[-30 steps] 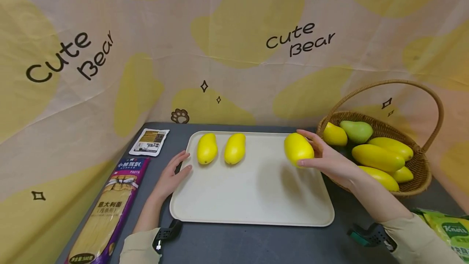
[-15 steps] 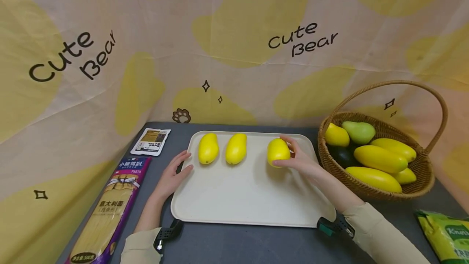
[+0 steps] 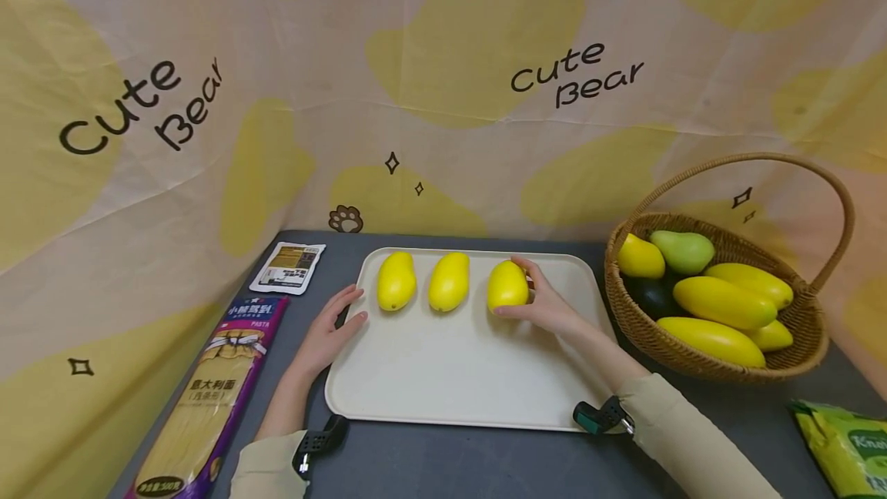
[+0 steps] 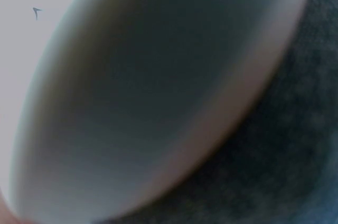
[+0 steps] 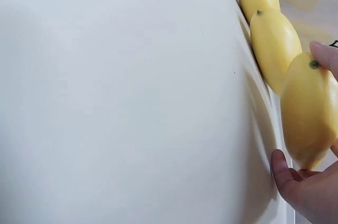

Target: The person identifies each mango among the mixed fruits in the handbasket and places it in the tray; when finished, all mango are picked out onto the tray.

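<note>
In the head view my right hand [image 3: 543, 306] holds a yellow mango [image 3: 507, 286] over the back half of a cream tray [image 3: 471, 376]. Thumb and fingers grip its opposite ends, as the right wrist view shows of this mango [image 5: 309, 110]. To its left two more mangoes lie in a row on the tray, a middle mango [image 3: 449, 282] and a left mango [image 3: 396, 281]. My left hand [image 3: 327, 335] rests at the tray's left rim with its fingers extended and nothing in its grasp. A large blurred shape fills most of the left wrist view.
A wicker basket [image 3: 693, 372] with a tall handle stands right of the tray, holding several yellow fruits, a green pear-shaped fruit [image 3: 682, 252] and a dark one. Pasta [image 3: 208, 399] and a white pouch [image 3: 287, 268] lie left. A green Knorr bag [image 3: 841, 449] lies front right.
My right hand has carried the mango left, from the tray's right side beside the basket to near the middle mango, and lower. The left hand has stayed at the rim.
</note>
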The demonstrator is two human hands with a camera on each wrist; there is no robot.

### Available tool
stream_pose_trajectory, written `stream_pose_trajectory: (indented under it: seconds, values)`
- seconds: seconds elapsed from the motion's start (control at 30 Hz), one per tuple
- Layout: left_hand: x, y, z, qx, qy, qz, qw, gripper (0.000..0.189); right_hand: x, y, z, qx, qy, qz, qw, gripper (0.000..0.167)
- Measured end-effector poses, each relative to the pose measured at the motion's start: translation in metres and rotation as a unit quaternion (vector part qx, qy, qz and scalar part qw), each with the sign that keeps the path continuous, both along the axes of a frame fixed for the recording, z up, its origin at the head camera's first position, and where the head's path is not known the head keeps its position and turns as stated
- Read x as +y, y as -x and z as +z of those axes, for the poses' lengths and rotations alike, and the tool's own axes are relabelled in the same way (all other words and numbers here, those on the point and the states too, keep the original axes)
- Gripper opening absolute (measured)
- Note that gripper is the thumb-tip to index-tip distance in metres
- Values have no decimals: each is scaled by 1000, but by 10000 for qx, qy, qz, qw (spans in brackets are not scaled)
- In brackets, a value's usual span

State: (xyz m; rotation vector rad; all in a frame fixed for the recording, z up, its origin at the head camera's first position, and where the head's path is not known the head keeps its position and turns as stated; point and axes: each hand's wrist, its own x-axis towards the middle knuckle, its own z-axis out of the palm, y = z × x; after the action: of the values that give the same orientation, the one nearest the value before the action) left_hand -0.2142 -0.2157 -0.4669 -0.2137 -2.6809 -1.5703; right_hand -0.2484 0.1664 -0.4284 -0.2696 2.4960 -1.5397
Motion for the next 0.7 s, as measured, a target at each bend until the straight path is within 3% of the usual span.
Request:
stream_pose_trajectory:
  seconds: [0.3,0.7]
  values:
    - [0,0,1,-62,-77,9,10000,52,-5,3,-4,-245,48,-149,9996,112]
    - [2,-1,3,-94,-165,26,9998,51,-8,10,-12,14,-36,20,10000,114]
